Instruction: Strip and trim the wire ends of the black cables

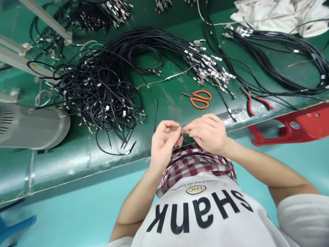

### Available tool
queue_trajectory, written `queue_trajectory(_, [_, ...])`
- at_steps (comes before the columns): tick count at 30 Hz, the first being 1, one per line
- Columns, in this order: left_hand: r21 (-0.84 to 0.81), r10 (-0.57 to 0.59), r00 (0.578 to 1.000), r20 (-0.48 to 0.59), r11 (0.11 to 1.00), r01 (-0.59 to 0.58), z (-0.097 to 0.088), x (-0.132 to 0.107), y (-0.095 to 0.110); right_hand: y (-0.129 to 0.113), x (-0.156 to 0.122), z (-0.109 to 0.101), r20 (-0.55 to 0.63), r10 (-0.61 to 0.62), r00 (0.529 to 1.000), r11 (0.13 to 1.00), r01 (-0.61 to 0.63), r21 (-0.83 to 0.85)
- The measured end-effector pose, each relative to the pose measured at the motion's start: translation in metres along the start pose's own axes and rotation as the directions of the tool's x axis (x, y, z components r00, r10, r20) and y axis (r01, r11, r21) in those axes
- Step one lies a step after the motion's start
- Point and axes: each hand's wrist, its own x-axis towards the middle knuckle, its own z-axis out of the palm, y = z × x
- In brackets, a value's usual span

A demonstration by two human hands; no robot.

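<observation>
Right above the near edge of the green tabletop (64, 164), the left hand (164, 142) and right hand (208, 133) meet at 12 o'clock from the chest. The fingers of both hands are pinched closed on a small coppery wire end (182, 131), which is so tiny and so covered by the fingertips that its shape is hard to make out. Just beyond the hands at 12 o'clock lie orange-handled scissors (196, 99), with red-handled pliers (254, 103) farther out at 2 o'clock. A tangled heap of black cables (102, 99) sits at 10 o'clock, and a fanned bundle of black cables with metal terminals (210, 65) lies at 12 o'clock, its far strands cut off by the frame's top edge. White cloth (272, 13) at 1 o'clock is also cut off. A gray fan housing (28, 125) is partly out of view at 9 o'clock, and a red plastic stool (295, 125) stands on the floor at 3 o'clock, only partly visible.
</observation>
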Motion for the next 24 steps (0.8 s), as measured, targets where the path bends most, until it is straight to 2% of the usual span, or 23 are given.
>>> queue_trajectory(3, [0.249,-0.055,0.996,0.072,0.968,0.036,-0.007,-0.006,0.005,-0.006,0.008,-0.010,0.063,0.002,0.998,0.999,0.000,-0.033])
queue_trajectory(5, [0.402,-0.047,0.997,0.068,0.916,0.016,-0.009,-0.011,0.005,-0.011,0.015,-0.020,0.142,0.040,0.989,0.999,-0.035,-0.037])
queue_trajectory(6, [0.457,-0.007,0.999,0.049,0.889,-0.016,-0.009,-0.013,0.003,-0.013,0.019,-0.024,0.185,0.109,0.977,0.994,-0.109,-0.009])
queue_trajectory(7, [0.508,0.056,0.998,0.024,0.859,-0.061,-0.008,-0.015,0.001,-0.014,0.022,-0.026,0.239,0.219,0.946,0.969,-0.239,0.059])
queue_trajectory(8, [0.559,0.134,0.991,0.000,0.822,-0.111,-0.006,-0.016,-0.001,-0.015,0.025,-0.028,0.311,0.351,0.883,0.893,-0.416,0.173])
queue_trajectory(9, [0.605,0.211,0.977,-0.017,0.780,-0.158,-0.003,-0.017,-0.004,-0.014,0.027,-0.029,0.412,0.475,0.777,0.731,-0.610,0.307])
queue_trajectory(10, [0.638,0.271,0.962,-0.028,0.746,-0.191,-0.001,-0.017,-0.006,-0.012,0.028,-0.028,0.541,0.548,0.637,0.477,-0.770,0.423])
queue_trajectory(11, [0.649,0.300,0.953,-0.037,0.732,-0.206,0.001,-0.017,-0.008,-0.011,0.028,-0.026,0.664,0.552,0.504,0.195,-0.852,0.485])
queue_trajectory(12, [0.630,0.296,0.954,-0.048,0.750,-0.201,0.002,-0.017,-0.010,-0.009,0.027,-0.024,0.751,0.513,0.416,-0.039,-0.863,0.504])
queue_trajectory(13, [0.583,0.262,0.963,-0.061,0.793,-0.179,0.003,-0.016,-0.010,-0.008,0.025,-0.021,0.781,0.486,0.391,-0.166,-0.837,0.522])
queue_trajectory(14, [0.516,0.209,0.975,-0.074,0.845,-0.141,0.004,-0.015,-0.009,-0.008,0.022,-0.019,0.756,0.506,0.416,-0.179,-0.806,0.563])
queue_trajectory(15, [0.444,0.147,0.986,-0.084,0.891,-0.095,0.004,-0.014,-0.008,-0.009,0.019,-0.017,0.674,0.564,0.477,-0.080,-0.781,0.620])
queue_trajectory(16, [0.378,0.091,0.992,-0.091,0.924,-0.050,0.004,-0.013,-0.006,-0.009,0.015,-0.015,0.531,0.624,0.573,0.118,-0.741,0.661])
queue_trajectory(17, [0.328,0.048,0.994,-0.095,0.945,-0.014,0.003,-0.012,-0.003,-0.010,0.011,-0.013,0.352,0.636,0.687,0.373,-0.673,0.638])
queue_trajectory(18, [0.294,0.019,0.995,-0.095,0.956,0.010,0.003,-0.012,-0.001,-0.011,0.008,-0.011,0.186,0.577,0.795,0.620,-0.574,0.535])
queue_trajectory(19, [0.273,0.002,0.996,-0.091,0.962,0.023,0.003,-0.011,0.001,-0.010,0.005,-0.010,0.068,0.463,0.884,0.806,-0.451,0.382])
queue_trajectory(20, [0.257,-0.008,0.997,-0.083,0.966,0.029,0.003,-0.011,0.003,-0.010,0.002,-0.009,0.007,0.327,0.945,0.919,-0.320,0.233])
queue_trajectory(21, [0.247,-0.012,0.997,-0.073,0.969,0.029,0.003,-0.011,0.004,-0.009,0.001,-0.007,-0.009,0.205,0.979,0.972,-0.202,0.122])
queue_trajectory(22, [0.239,-0.013,0.998,-0.065,0.971,0.028,0.003,-0.011,0.005,-0.008,0.000,-0.007,-0.007,0.116,0.993,0.992,-0.116,0.055])
queue_trajectory(24, [0.230,-0.018,0.998,-0.058,0.973,0.031,0.003,-0.011,0.004,-0.008,0.001,-0.008,0.025,0.049,0.998,0.999,-0.050,0.013])
